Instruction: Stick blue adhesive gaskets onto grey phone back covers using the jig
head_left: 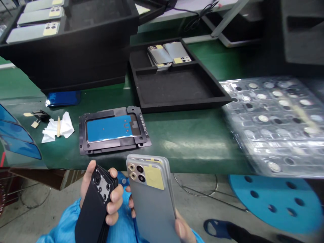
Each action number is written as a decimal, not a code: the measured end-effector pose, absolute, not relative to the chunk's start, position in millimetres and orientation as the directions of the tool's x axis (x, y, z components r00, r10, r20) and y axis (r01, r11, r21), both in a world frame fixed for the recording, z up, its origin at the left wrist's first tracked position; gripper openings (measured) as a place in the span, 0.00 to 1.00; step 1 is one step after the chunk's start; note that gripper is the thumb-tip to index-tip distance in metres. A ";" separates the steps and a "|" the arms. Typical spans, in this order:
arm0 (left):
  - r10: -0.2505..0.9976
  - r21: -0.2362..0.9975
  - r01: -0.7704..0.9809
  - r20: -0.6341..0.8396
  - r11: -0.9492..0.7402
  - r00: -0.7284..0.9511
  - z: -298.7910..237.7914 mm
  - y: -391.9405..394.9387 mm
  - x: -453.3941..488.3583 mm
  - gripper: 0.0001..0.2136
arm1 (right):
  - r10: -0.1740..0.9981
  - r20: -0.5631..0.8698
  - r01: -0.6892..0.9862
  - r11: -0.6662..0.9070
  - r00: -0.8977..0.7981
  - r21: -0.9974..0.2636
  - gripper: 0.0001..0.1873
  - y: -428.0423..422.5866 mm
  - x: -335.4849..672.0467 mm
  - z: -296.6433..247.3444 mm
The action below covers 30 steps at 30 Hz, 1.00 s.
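My left hand (115, 200) is closed around a stack of black phone back covers (92, 211), held tilted with the camera cutouts at the top. In my right hand (183, 229) is a stack of grey phone back covers (152, 206), upright, with camera rings and a yellow sticker on the front one. Both stacks are near the bench's front edge, side by side and apart. Beyond them a dark metal fixture (113, 144) lies on the green bench, bearing a blue-filmed phone panel (110, 128).
A black tray (182, 106) holds more grey covers (177, 52) at the back. Tall stacked black trays (83, 64) stand left. Clear plastic trays (273, 131) overhang at right, above a blue round stool (275, 202). White tissue (66, 123) lies left of the fixture.
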<state>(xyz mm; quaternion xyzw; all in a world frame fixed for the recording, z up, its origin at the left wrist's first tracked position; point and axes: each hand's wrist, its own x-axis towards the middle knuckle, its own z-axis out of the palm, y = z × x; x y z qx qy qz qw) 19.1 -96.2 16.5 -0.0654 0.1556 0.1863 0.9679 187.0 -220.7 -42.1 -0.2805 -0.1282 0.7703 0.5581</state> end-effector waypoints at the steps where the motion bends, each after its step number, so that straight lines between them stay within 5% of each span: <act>1: 0.338 -0.063 -0.379 -0.332 0.923 0.881 16.5 -96.1 19.2 0.25 | 0.931 -0.292 -0.784 -0.345 -0.217 -0.516 0.51 -221.4 186.3 -43.5; 10: 0.338 -0.044 -0.373 -0.333 0.927 0.880 23.0 -87.2 23.8 0.21 | 0.947 -0.277 -0.763 -0.300 -0.164 -0.573 0.49 -224.8 184.7 -47.1; 17: 0.617 0.303 -0.539 -0.434 0.786 0.656 36.7 -100.5 20.9 0.23 | 0.954 -0.270 -0.370 -0.206 0.131 -0.906 0.40 -220.9 171.2 -16.9; 23: 0.788 0.671 -0.414 -0.513 0.616 0.341 42.4 -113.1 24.4 0.31 | 0.968 -0.193 -0.159 -0.168 0.158 -0.973 0.40 -215.6 150.2 -14.0; 30: 0.820 0.779 -0.273 -0.495 0.565 0.287 35.9 -114.7 29.9 0.33 | 0.965 -0.253 -0.170 -0.239 0.066 -0.956 0.41 -202.9 143.6 -13.0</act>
